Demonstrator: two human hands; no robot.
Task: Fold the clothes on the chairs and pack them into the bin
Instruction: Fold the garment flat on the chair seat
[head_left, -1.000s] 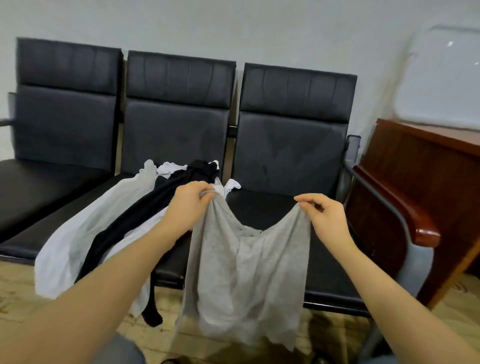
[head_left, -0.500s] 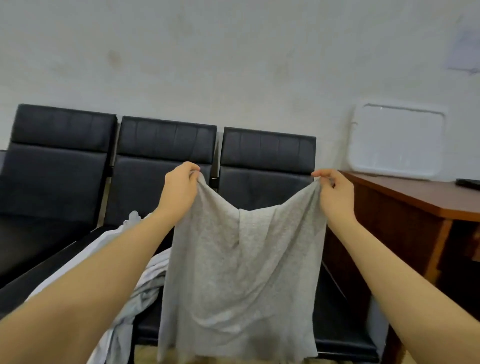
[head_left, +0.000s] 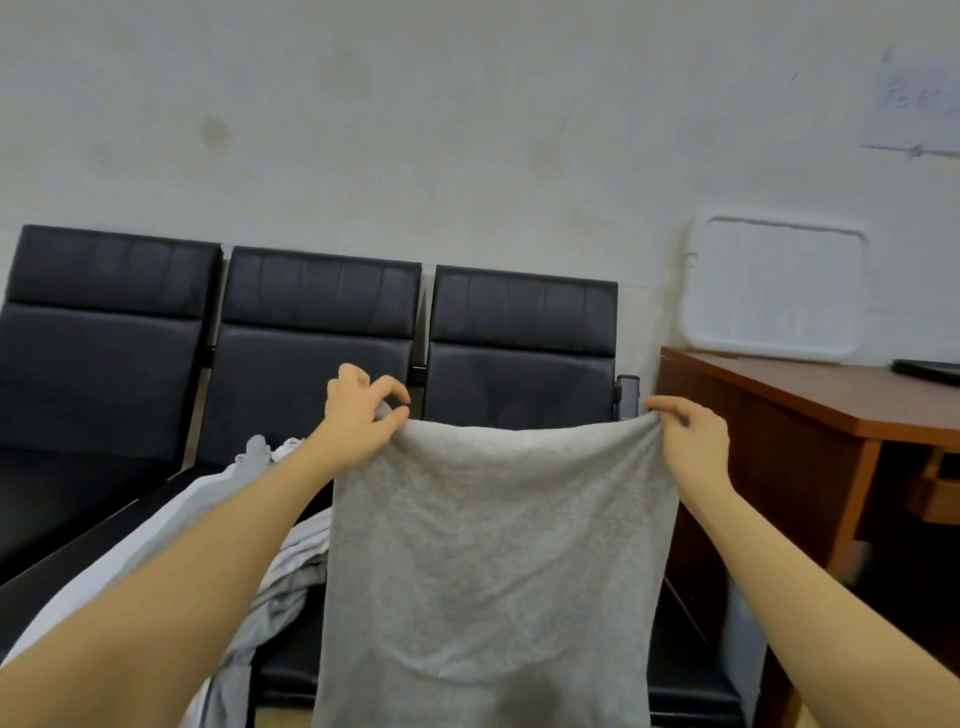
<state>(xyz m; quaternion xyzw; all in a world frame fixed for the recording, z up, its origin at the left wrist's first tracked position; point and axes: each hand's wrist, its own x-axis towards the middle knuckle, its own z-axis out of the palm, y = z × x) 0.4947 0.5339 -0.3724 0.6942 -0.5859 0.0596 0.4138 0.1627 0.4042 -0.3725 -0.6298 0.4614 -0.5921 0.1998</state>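
A grey garment hangs flat in the air in front of the right-hand black chair. My left hand pinches its top left corner and my right hand pinches its top right corner, so the top edge is stretched almost straight between them. Behind my left forearm, a pile of white and light grey clothes lies on the middle chair seat, partly hidden. No bin is in view.
Three joined black chairs stand against a pale wall. A brown wooden desk stands right of the chairs, and a white plastic lid leans on the wall above it. A dark flat object lies on the desk's far right.
Both hands lifted the grey garment off the seat and drew apart, so it now hangs spread with its top edge taut. The view tilted upward.
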